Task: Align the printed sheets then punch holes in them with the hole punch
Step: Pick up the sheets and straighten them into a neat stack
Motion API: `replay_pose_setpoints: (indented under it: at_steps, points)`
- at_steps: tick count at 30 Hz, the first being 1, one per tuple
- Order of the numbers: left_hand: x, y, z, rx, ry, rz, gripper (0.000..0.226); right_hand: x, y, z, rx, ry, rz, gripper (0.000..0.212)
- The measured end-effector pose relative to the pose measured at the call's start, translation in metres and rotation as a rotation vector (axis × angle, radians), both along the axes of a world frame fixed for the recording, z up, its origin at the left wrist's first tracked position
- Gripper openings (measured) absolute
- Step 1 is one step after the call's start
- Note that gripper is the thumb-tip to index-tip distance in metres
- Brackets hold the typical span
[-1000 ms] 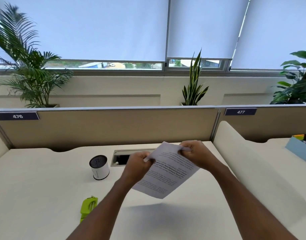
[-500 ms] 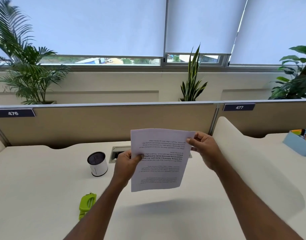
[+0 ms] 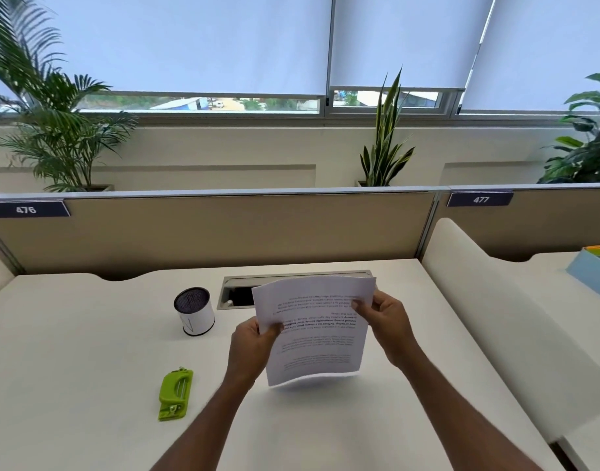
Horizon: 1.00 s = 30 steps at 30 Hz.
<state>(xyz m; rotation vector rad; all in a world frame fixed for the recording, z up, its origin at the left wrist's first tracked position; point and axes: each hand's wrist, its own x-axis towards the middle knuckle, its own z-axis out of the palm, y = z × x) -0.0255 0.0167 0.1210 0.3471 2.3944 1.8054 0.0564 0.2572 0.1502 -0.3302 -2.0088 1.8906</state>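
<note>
Lowered toward the desk (image 3: pixel 87 334), the printed sheets (image 3: pixel 317 331), text upside down and illegible, are pinched by both hands: left (image 3: pixel 252 348), right (image 3: pixel 388 326).

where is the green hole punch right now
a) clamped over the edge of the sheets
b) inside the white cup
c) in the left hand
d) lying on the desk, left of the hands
d: the hole punch lies untouched on the desk, while the left hand and right hand both hold the printed sheets.
</note>
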Motion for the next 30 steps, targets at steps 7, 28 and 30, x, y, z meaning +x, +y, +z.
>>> replay_pose_setpoints:
  at_steps: [7, 28, 30]
  points:
    - [-0.001, 0.000, -0.002, 0.052, -0.061, -0.004, 0.010, 0.002, 0.002, -0.016, 0.123, -0.129, -0.033, 0.012]
    - [-0.034, -0.019, 0.090, -0.264, 0.360, -0.072, 0.010, -0.011, 0.015, 0.067, 0.605, -0.075, 0.107, 0.025]
    - [-0.029, -0.016, 0.093, -0.358, 0.418, -0.096, 0.016, -0.012, 0.013, 0.066, 0.645, -0.089, 0.121, 0.027]
